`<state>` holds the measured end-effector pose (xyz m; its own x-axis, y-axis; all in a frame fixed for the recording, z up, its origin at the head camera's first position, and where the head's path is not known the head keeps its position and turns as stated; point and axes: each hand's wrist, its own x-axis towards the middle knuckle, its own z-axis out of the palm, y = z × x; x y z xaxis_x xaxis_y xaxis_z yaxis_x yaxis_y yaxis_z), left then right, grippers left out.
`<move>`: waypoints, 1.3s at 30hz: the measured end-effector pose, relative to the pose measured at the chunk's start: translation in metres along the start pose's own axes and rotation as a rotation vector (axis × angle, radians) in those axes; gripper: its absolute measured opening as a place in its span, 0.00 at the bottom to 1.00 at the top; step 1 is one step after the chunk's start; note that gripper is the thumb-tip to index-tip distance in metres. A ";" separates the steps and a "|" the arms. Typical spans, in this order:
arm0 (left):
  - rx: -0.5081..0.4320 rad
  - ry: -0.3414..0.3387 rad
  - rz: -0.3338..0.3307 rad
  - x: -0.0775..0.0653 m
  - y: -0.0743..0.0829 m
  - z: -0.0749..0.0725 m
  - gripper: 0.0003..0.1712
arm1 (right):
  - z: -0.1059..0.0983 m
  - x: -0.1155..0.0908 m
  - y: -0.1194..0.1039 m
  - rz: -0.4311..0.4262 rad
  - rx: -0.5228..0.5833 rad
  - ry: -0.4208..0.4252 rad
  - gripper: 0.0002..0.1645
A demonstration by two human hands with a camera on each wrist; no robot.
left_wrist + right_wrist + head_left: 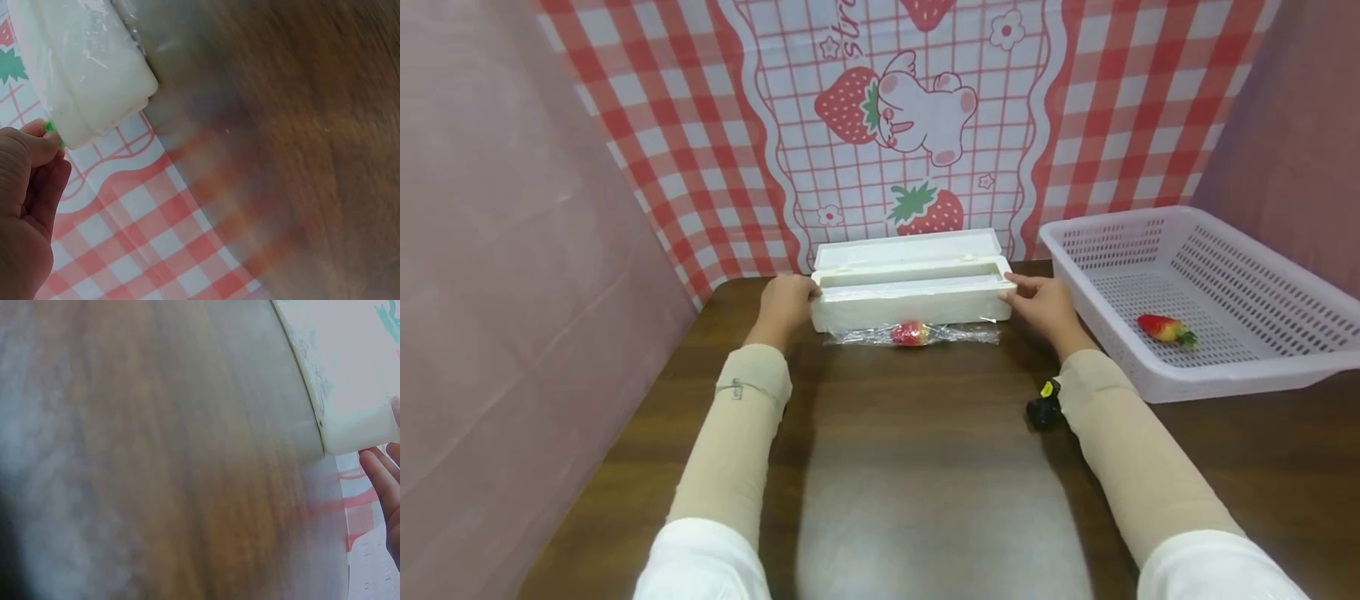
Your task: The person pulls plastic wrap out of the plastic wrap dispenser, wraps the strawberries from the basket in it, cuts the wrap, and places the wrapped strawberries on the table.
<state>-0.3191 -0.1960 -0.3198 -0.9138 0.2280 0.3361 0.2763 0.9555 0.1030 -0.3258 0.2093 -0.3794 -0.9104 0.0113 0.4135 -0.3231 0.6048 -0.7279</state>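
Note:
A long white cling film dispenser (910,308) stands at the table's back with its lid (910,248) raised. My left hand (785,304) holds its left end; in the left wrist view, thumb and finger pinch there beside a small green piece (50,127). At the right end, my right hand (1041,308) grips the dispenser's edge between thumb and fingers. The right wrist view shows its fingertips (372,464) touching that end, with the thumb mostly cut off. Clear film with twisted ends wraps a strawberry (910,334) just in front of the dispenser.
To the right stands a white perforated basket (1217,383) holding another strawberry (1165,328). A small black object with a yellow mark (1043,408) lies by my right sleeve. The checked strawberry cloth (685,125) hangs close behind the dispenser.

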 end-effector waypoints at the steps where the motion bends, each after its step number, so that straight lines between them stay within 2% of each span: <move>1: -0.006 -0.007 0.004 0.001 0.001 0.000 0.11 | 0.000 0.000 0.002 0.000 -0.006 0.004 0.25; 5: -0.054 -0.033 -0.012 0.002 0.001 0.001 0.15 | 0.002 -0.002 0.008 0.009 -0.014 -0.012 0.25; 7: -0.083 -0.022 -0.032 0.000 0.004 0.000 0.18 | 0.003 -0.004 0.010 0.011 -0.011 -0.023 0.25; 9: -0.081 0.002 -0.021 -0.003 0.014 -0.001 0.21 | 0.004 -0.005 0.010 0.008 -0.008 -0.030 0.26; 10: -0.073 0.008 0.009 -0.005 0.022 -0.001 0.20 | 0.003 -0.006 0.010 0.007 -0.009 -0.033 0.26; 12: -0.041 -0.018 0.119 -0.007 0.043 -0.001 0.17 | 0.003 -0.007 0.009 0.006 -0.016 -0.040 0.26; 15: -0.021 -0.106 0.341 -0.008 0.080 0.006 0.11 | 0.001 -0.008 0.007 0.011 -0.024 -0.054 0.27; 17: 0.005 -0.170 0.461 -0.007 0.100 0.013 0.09 | 0.000 -0.006 0.005 0.012 -0.025 -0.058 0.27; 20: 0.092 -0.201 0.543 -0.002 0.119 0.026 0.07 | -0.002 -0.004 0.001 0.010 -0.028 -0.056 0.27; 23: 0.194 -0.231 0.559 0.001 0.127 0.036 0.10 | -0.005 -0.002 -0.003 0.004 -0.042 -0.063 0.27; 26: 0.233 -0.246 0.549 0.003 0.128 0.043 0.15 | -0.006 -0.001 -0.007 0.011 -0.065 -0.090 0.28; 29: 0.229 -0.207 0.542 0.005 0.128 0.046 0.15 | -0.009 0.001 -0.009 0.016 -0.078 -0.128 0.30; 33: 0.206 -0.147 0.551 0.005 0.126 0.048 0.09 | -0.010 0.003 -0.011 0.016 -0.079 -0.164 0.32; 37: 0.211 -0.149 0.566 0.003 0.127 0.045 0.06 | -0.011 0.005 -0.011 0.026 -0.068 -0.181 0.33; 39: 0.220 -0.167 0.571 0.001 0.128 0.042 0.07 | -0.011 0.005 -0.012 0.069 0.028 -0.192 0.33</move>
<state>-0.2974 -0.0651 -0.3459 -0.6793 0.7224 0.1290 0.6825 0.6865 -0.2506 -0.3236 0.2108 -0.3625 -0.9623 -0.1020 0.2523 -0.2631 0.5857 -0.7667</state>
